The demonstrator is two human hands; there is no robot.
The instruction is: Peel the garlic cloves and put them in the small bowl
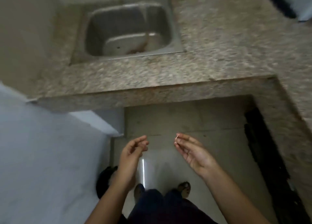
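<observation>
Both hands are raised in front of me over the floor, below the counter's edge. My right hand [190,152] is palm up and pinches a thin pale sliver, apparently a piece of garlic skin [177,138], between thumb and fingertip. My left hand [133,150] has its fingers loosely curled, and I see nothing in it. No garlic cloves or small bowl are in view. The picture is blurred.
A speckled granite counter [168,78] runs across ahead and turns down the right side. A steel sink [130,29] is set in it at the back left. A white appliance [42,156] stands at my left. My feet are on the tiled floor [168,164].
</observation>
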